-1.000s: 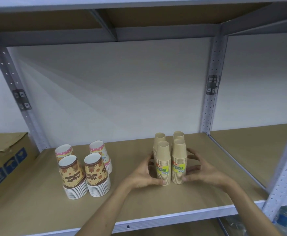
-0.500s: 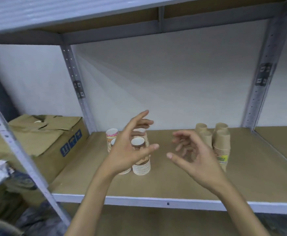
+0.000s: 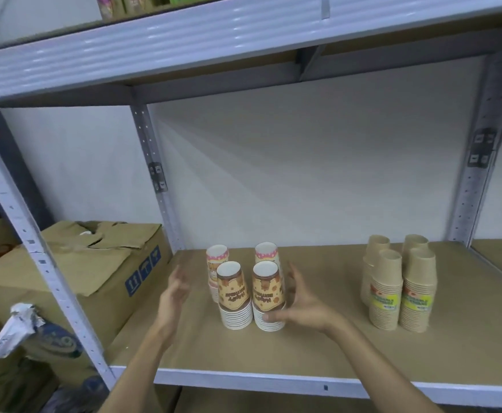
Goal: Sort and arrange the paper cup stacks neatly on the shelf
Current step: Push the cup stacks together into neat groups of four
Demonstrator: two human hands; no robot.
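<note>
**Reaching for the printed cups, both hands open**

Reaching in from the near edge, both forearms cross the shelf [image 3: 318, 350] lip. Left hand [image 3: 173, 296] is open, fingers spread, hovering just left of the printed stacks, touching nothing; motion blur on it. Right hand [image 3: 298, 305] is open too, fingers splayed, thumb low against the rims of the front right printed stack [image 3: 267, 296]; contact looks likely but blur makes it hard to confirm. No grip on anything.

Printed cups: four upside-down stacks in a tight square, mid-left of the shelf. Front left printed stack [image 3: 233, 295] just beside the front right one, both brown-patterned. Two pink stacks [image 3: 217, 263] behind them, partly hidden.

Kraft stacks [image 3: 398, 281]: four plain brown ones, upside down, in a second tight square well to the right, the front two with yellow labels. Well apart from both hands.

Left of the shelf post [image 3: 157, 186], a cardboard box [image 3: 85, 269] with torn flaps sits in the next bay. Behind, a white wall [image 3: 303, 162]. Upper shelf [image 3: 214, 40] overhead, some colourful items on it, mostly cropped.
</note>
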